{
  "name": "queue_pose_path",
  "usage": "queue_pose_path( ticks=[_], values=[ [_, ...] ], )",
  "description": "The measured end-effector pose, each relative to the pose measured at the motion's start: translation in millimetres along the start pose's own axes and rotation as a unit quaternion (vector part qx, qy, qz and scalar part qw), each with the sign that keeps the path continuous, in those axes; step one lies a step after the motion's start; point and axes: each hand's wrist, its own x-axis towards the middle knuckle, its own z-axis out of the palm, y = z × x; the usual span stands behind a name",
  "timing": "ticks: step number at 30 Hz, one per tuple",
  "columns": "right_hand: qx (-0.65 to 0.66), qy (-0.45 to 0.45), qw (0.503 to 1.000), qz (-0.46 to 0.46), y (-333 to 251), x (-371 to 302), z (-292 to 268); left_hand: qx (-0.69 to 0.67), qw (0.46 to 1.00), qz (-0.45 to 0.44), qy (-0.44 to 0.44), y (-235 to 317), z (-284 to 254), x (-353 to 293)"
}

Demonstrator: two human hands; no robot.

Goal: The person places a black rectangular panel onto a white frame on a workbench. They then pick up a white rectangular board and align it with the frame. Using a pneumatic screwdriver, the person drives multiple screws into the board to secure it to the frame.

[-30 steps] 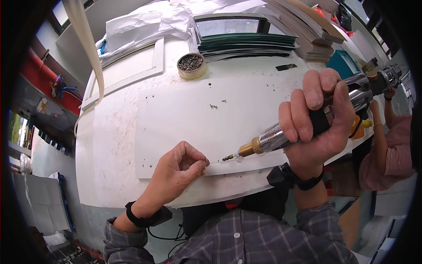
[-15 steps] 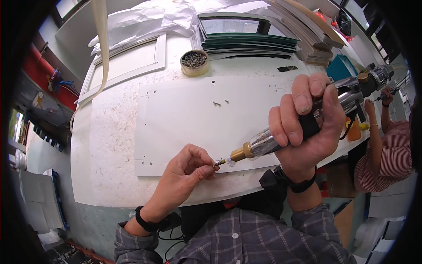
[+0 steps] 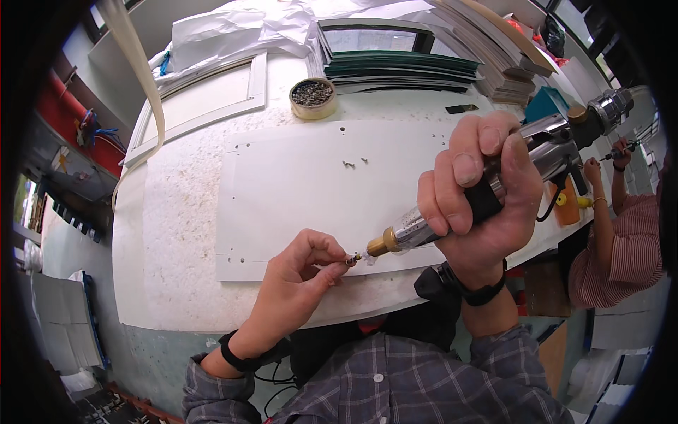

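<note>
My right hand (image 3: 487,187) is wrapped round a metal power screwdriver (image 3: 408,230) with a brass-coloured nose, tilted down to the left. Close to the driver's tip, my left hand (image 3: 302,279) pinches a small screw (image 3: 351,260) between thumb and forefinger. The bit and the screw meet or nearly meet; my fingertips partly hide the spot. Beneath both hands lies a white panel (image 3: 282,191) with small holes along its edges. A few loose screws (image 3: 349,165) rest on the panel beyond my hands.
A round tub of screws (image 3: 313,97) stands behind the panel. A white frame (image 3: 205,102) lies at the back left, dark green-edged frames (image 3: 402,71) are stacked at the back. A pale hanging strap (image 3: 145,71) crosses the left. Another person (image 3: 614,247) works at the right.
The screwdriver and my right hand have shifted slightly left and up. My left hand has moved a little to the right, still pinching the screw at the tip. The hanging strap has swung left.
</note>
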Motion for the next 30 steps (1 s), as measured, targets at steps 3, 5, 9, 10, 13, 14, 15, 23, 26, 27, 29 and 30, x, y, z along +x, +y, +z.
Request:
queue_pose_path(
  ticks=[3,5,9,10,13,14,15,23,26,27,29,30],
  values=[
    [-0.072,-0.021,0.997,0.03,0,6,2,0.196,0.975,0.099,0.032,3,7,3],
    [-0.143,-0.017,0.988,0.055,1,9,12,0.276,0.948,0.153,0.039,2,10,4],
    [-0.214,0.0,0.971,0.109,6,13,26,0.306,0.936,0.166,0.044,-6,10,6],
    [-0.217,0.012,0.968,0.128,6,13,29,0.312,0.935,0.164,0.045,-6,10,6],
    [-0.218,0.028,0.964,0.152,7,13,32,0.31,0.934,0.173,0.041,-7,10,6],
    [-0.217,0.029,0.964,0.154,8,12,32,0.317,0.933,0.168,0.035,-7,10,6],
    [-0.218,0.023,0.963,0.156,8,13,30,0.324,0.932,0.164,0.028,-7,9,6],
    [-0.203,0.011,0.968,0.146,11,14,31,0.313,0.935,0.163,0.021,-7,7,6],
    [-0.199,-0.005,0.968,0.151,13,16,31,0.284,0.946,0.15,0.033,-4,9,3],
    [-0.205,-0.007,0.967,0.152,13,16,30,0.282,0.947,0.15,0.03,-4,9,4],
    [-0.223,-0.006,0.963,0.152,16,14,30,0.279,0.947,0.155,0.026,-5,8,5],
    [-0.232,-0.009,0.961,0.151,17,14,30,0.28,0.947,0.159,0.025,-6,8,5]
  ],
)
